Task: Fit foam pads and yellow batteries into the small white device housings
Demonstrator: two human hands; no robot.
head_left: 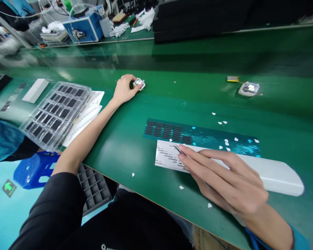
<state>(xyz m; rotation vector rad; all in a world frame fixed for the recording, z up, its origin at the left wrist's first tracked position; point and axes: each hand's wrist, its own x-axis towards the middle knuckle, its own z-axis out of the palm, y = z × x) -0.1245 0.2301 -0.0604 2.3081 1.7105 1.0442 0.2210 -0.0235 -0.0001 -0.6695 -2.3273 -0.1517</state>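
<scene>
My left hand [124,89] reaches far across the green bench, fingers pinched on a small silver-and-white device [139,83] that rests on the mat. Near the front edge, my right hand [224,177] holds thin metal tweezers [179,149]. Their tip lies on a white label sheet [167,156] printed with rows of small text. That sheet sits on a long white strip [276,173]. Just beyond lies a teal backing sheet [203,135] carrying rows of small dark pads.
A clear blister tray [56,114] of dark parts lies on papers at left. A second small device [248,89] and a yellow piece [232,79] sit at right. Small white scraps dot the mat. A blue machine [85,26] and black foam stacks [198,17] stand behind.
</scene>
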